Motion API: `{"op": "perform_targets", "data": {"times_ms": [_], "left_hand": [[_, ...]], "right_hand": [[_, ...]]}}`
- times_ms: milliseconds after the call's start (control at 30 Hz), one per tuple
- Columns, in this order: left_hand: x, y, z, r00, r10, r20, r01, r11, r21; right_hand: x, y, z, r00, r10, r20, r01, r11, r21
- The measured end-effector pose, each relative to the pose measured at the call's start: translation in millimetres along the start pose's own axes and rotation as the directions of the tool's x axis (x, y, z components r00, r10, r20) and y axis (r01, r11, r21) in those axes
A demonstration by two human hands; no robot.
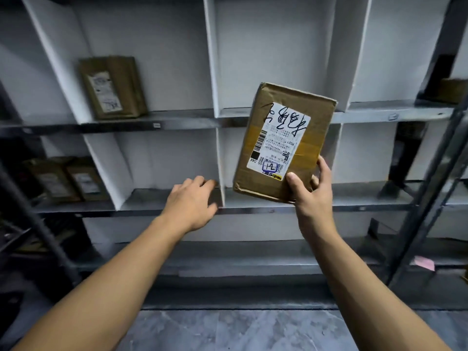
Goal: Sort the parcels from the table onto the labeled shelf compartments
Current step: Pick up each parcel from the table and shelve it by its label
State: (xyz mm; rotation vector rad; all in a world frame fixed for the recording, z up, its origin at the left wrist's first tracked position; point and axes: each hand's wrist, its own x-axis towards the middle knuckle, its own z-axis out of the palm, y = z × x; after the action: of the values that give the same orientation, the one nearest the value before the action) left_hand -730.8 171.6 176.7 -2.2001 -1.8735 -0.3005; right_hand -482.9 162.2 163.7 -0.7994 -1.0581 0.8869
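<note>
My right hand (312, 191) grips the lower right corner of a brown cardboard parcel (302, 107) with a white shipping label and black handwriting. The parcel is upright, held in front of the middle shelf compartments. My left hand (191, 201) reaches toward the white divider (220, 160) at the front edge of the lower shelf board (152, 198); its fingers are slightly curled and hold nothing. Whether the fingertips touch the divider is unclear.
A metal rack with white dividers fills the view. One brown parcel (112, 87) stands in the upper left compartment, two more parcels (67, 179) in the lower left one. Another box (453, 89) sits far right. A pink slip (424, 263) lies on the bottom shelf right.
</note>
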Motion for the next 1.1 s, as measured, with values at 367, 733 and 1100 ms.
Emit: {"op": "perform_targets", "data": {"times_ms": [367, 733, 1100], "left_hand": [[-18, -189, -33, 0.986, -0.129, -0.102, 0.131, 0.991, 0.01], [12, -295, -49, 0.989, -0.052, -0.136, 0.053, 0.999, 0.005], [89, -326, -36, 0.979, -0.009, -0.205, -0.005, 0.998, -0.069]], "right_hand": [[4, 29, 197, 0.993, -0.075, 0.095, 0.067, 0.994, 0.081], [30, 54, 309, 0.989, -0.146, 0.03, 0.144, 0.988, 0.047], [121, 60, 340, 0.972, -0.231, 0.049, 0.235, 0.967, -0.096]]}}
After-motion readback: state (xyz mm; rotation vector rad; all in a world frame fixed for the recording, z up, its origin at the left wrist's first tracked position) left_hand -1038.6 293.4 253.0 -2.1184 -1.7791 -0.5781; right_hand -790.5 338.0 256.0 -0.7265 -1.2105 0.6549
